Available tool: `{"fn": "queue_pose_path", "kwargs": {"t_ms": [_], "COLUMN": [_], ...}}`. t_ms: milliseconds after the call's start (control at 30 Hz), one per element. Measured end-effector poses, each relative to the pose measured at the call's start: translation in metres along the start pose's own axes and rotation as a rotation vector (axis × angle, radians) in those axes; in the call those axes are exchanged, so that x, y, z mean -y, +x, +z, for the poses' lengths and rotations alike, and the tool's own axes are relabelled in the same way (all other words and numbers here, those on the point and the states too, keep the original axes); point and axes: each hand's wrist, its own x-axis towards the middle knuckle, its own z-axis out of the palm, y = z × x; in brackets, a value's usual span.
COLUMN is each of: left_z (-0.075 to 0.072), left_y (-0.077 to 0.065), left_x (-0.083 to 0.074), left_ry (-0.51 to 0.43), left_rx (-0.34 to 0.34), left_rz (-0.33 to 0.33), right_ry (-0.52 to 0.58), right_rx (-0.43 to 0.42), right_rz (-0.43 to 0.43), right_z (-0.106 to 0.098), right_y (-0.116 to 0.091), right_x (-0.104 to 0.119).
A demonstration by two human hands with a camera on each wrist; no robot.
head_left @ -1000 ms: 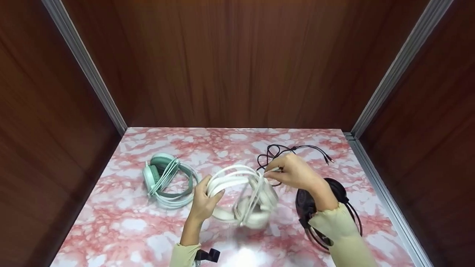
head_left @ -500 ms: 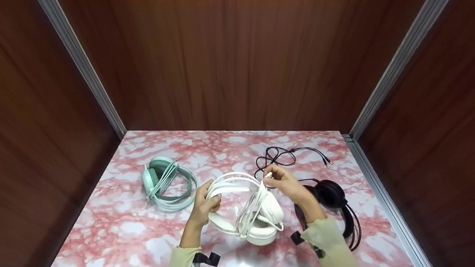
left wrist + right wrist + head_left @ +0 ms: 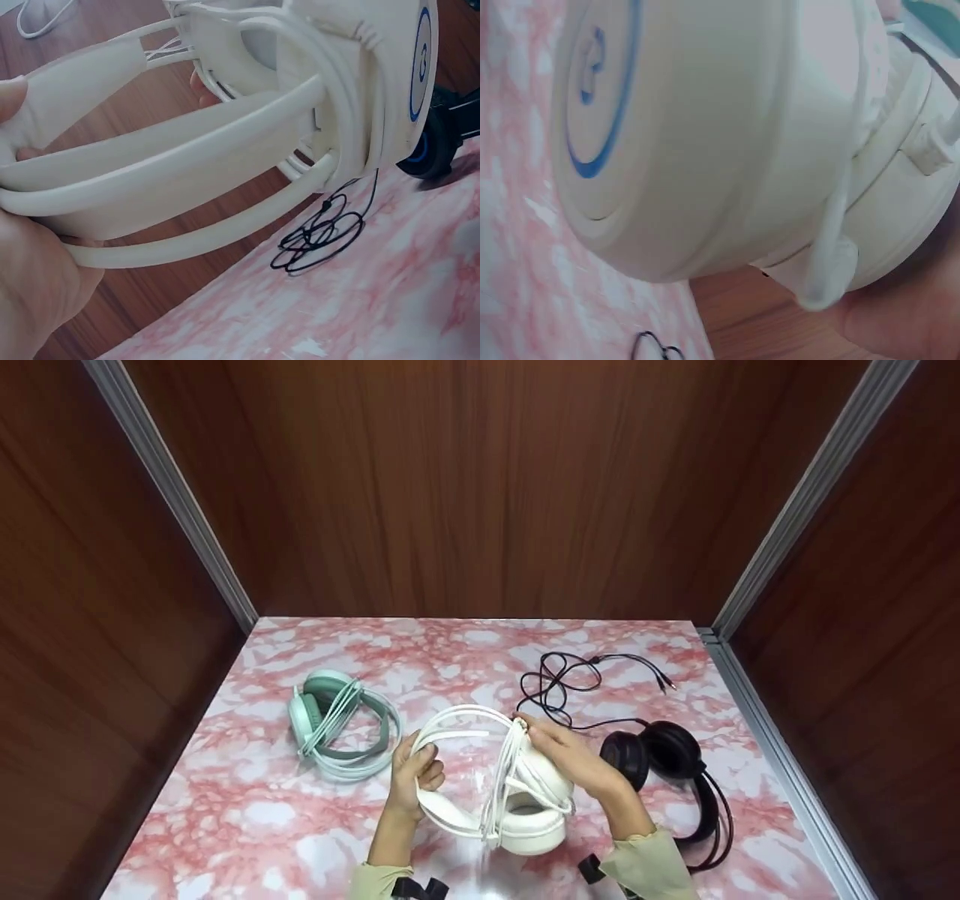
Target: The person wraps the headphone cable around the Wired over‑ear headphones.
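Note:
White over-ear headphones (image 3: 532, 834) are held up over the front middle of the table, their white cable (image 3: 504, 780) wrapped in several strands across the ear cups. My left hand (image 3: 407, 780) grips the headband, fingers curled round it. At the upper ear cup, my right hand (image 3: 571, 756) holds the headphones, with its fingertips beside the top of the wound cable. Seen from the left wrist, the double headband arches (image 3: 187, 161) run from the hand to the cups. A blue ring marks the outer face of one ear cup (image 3: 697, 150) in the right wrist view.
Mint-green headphones (image 3: 304, 720) with a bound cable lie at the left. Black headphones (image 3: 675, 750) lie at the right, their loose black cable (image 3: 559, 682) trailing behind. Brown wood-look panels (image 3: 465, 495) enclose the pink marbled table (image 3: 262, 817) at the back and sides.
My right hand has gone from pinching the cable's end above the headphones to holding the upper ear cup and cable bundle. My left hand still grips the headband.

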Motion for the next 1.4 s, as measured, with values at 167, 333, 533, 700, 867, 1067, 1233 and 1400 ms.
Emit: {"fn": "queue_pose_path", "kwargs": {"t_ms": [167,333,533,700,867,1067,1233,1400], "left_z": [-0.001,0.000,0.001,-0.004,-0.011,-0.026,-0.040,-0.052], "left_y": [-0.004,-0.007,-0.006,-0.002,0.005,0.022,0.049,0.075], "left_x": [0.012,0.016,0.023,0.029,0.033,0.040,0.046,0.048], "left_ry": [0.021,0.142,0.215,0.259,0.296,0.265,0.308,0.341], "left_rx": [-0.109,-0.248,-0.397,-0.502,-0.652,-0.860,-1.098,-1.270], "left_rz": [-0.029,-0.098,-0.182,-0.216,-0.217,-0.171,-0.144,-0.123], "right_ry": [0.099,0.071,-0.009,-0.005,-0.040,-0.073,-0.036,-0.045], "right_rx": [0.041,0.040,-0.087,-0.197,-0.307,-0.292,-0.217,-0.188], "right_rz": [0.047,0.041,0.089,0.090,0.052,-0.009,-0.047,-0.056], "right_z": [-0.005,-0.014,-0.021,-0.027,-0.032,-0.025,-0.010,0.001], "right_y": [0.005,0.016,0.022,0.014,0.003,-0.013,-0.027,-0.037], "right_x": [-0.016,-0.030,-0.048,-0.023,0.001,0.006,0.001,-0.010]}}
